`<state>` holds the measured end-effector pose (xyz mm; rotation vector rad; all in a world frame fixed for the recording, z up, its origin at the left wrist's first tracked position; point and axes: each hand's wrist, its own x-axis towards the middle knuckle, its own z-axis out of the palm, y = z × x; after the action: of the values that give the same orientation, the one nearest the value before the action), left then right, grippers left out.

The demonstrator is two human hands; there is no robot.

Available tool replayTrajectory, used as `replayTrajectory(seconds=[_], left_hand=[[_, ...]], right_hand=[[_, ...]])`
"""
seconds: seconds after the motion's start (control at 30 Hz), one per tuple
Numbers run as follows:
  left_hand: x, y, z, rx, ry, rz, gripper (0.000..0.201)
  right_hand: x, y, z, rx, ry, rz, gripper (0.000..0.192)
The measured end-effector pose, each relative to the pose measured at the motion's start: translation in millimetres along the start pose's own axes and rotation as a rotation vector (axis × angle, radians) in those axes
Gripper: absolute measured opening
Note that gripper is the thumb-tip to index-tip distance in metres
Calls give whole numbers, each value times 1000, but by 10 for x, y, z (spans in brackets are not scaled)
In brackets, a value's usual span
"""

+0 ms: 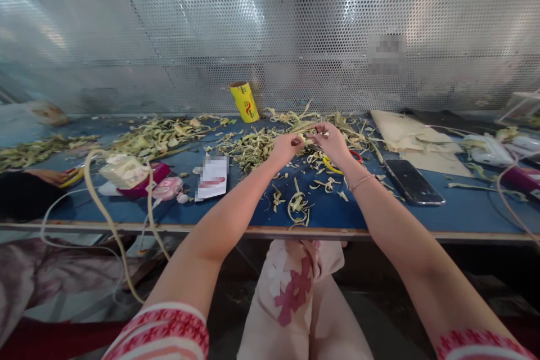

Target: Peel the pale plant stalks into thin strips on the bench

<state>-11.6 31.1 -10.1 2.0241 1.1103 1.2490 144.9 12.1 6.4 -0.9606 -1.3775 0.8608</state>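
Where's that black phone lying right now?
In the head view, the black phone lies flat on the blue table, right of the right hand, beside the cardboard sheet.

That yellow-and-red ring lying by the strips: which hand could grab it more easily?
Probably the right hand. The yellow-and-red ring lies on the blue table just beneath that wrist, while the left hand sits further away among the pale green strips.

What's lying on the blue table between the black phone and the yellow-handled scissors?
In the head view, the person's right forearm with its thin bracelet crosses that stretch. Otherwise only bare blue table separates the black phone from the yellow-handled scissors.
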Motion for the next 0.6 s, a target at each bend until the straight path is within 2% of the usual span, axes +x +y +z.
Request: replayTrajectory(seconds=[0.2,0.4,0.6], left_hand=[[-17,23,29,219,-29,204,9],[6,-3,11,397,29,411,9],[6,9,-19,474,51,527,17]], right_hand=[[22,39,-47,-264,-4,-115,7],[20,57,-66,-288,-16,-98,5],[45,55,-92,-266,-17,-75,7]])
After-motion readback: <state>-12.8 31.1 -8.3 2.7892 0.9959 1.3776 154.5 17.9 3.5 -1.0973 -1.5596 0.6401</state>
